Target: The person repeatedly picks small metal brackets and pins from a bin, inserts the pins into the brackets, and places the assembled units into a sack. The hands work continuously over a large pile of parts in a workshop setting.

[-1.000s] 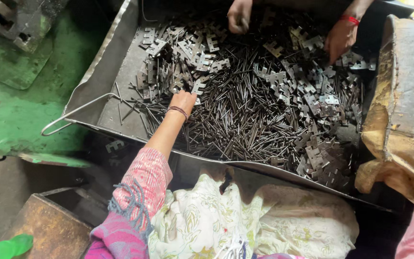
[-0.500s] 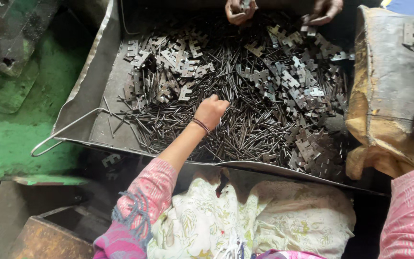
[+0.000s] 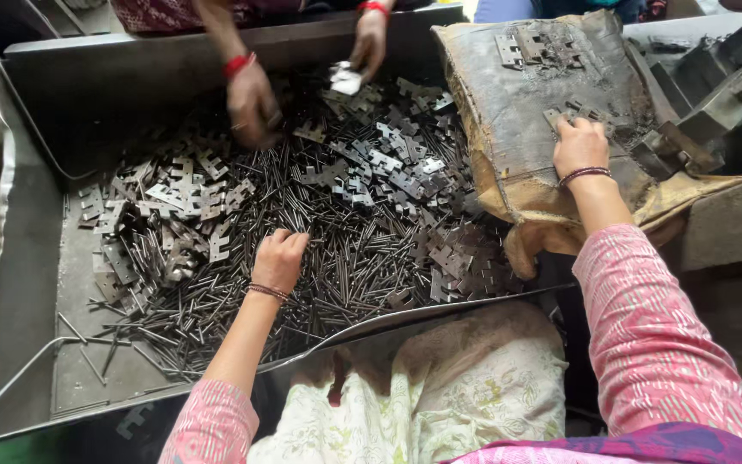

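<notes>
A large grey metal tray point(image 3: 27, 283) holds a heap of thin dark metal pins point(image 3: 354, 275) mixed with flat notched hinge plates point(image 3: 388, 172). My left hand point(image 3: 280, 258) rests palm down on the pins near the tray's middle, fingers curled into them. My right hand point(image 3: 579, 144) lies on a worn brown sack point(image 3: 508, 129) at the right, fingertips touching a few hinge plates point(image 3: 564, 112) laid on it. Both wrists wear thin bangles and pink patterned sleeves.
Across the tray another person's two hands point(image 3: 251, 103) point(image 3: 369, 43) pick through the parts. Dark metal blocks point(image 3: 714, 94) stand at the far right. A pale flowered cloth point(image 3: 440, 395) lies over my lap below the tray's near edge.
The view shifted right and closer. My right hand has come to rest on the sack. My left hand stayed in the pins, moving slightly toward the tray's middle.
</notes>
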